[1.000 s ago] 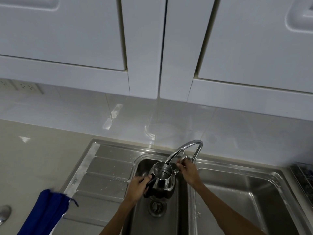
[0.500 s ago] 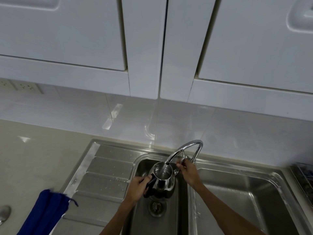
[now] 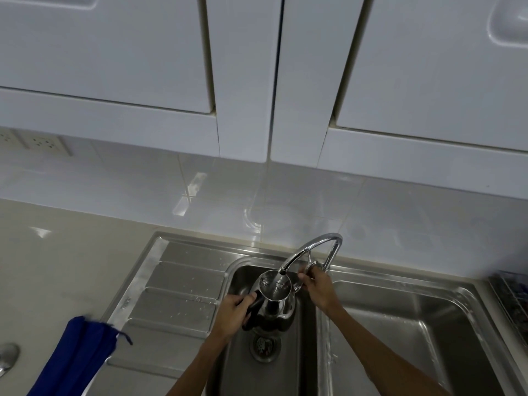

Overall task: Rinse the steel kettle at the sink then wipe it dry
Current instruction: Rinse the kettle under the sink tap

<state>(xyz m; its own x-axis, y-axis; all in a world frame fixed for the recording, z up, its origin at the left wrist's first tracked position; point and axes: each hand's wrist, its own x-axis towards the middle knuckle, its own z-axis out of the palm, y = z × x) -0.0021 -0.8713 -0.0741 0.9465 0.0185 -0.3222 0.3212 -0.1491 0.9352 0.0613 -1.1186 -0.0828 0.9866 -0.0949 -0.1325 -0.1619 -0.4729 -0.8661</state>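
Observation:
A shiny steel kettle (image 3: 275, 302) with a black handle hangs upright in the left basin of the sink (image 3: 237, 277), its open mouth under the spout of the curved chrome tap (image 3: 310, 247). Water shows inside the kettle. My left hand (image 3: 233, 314) grips the black handle from the left. My right hand (image 3: 320, 287) holds the tap's lever at the base of the tap, just right of the kettle. The lid is not in view.
A blue cloth (image 3: 77, 358) lies on the counter at the lower left, beside the ribbed drainboard (image 3: 174, 292). The drain (image 3: 264, 345) sits below the kettle. A second basin (image 3: 400, 332) lies to the right, a dish rack (image 3: 511, 298) at the far right. White cabinets hang overhead.

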